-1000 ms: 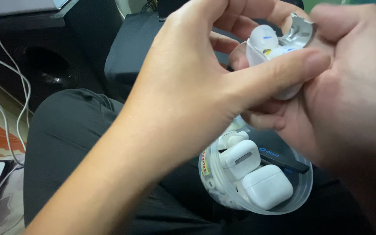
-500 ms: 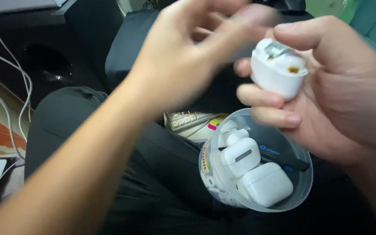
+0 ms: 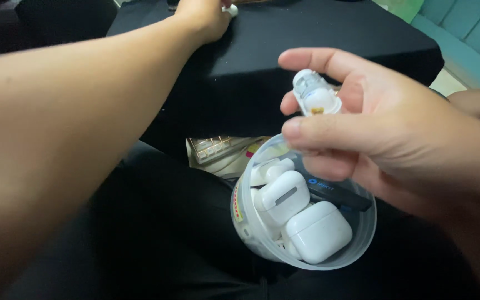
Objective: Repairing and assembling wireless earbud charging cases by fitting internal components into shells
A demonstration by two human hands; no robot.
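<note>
two hands, right hand [image 3: 384, 133] gripping open white earbud case [image 3: 313, 95], long axis tilted up-left, left hand [image 3: 204, 16] pinching small white earbud [image 3: 230, 9]

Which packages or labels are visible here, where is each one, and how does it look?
Round clear plastic tub: on the lap, below the right hand; holds white earbud cases.
Label on the tub: its left wall; narrow strip, yellow and red.
Label on a dark flat tool: inside the tub, back; small, pale blue and white.
Flat packet: behind the tub, by the black cloth; beige grid pattern.
</note>
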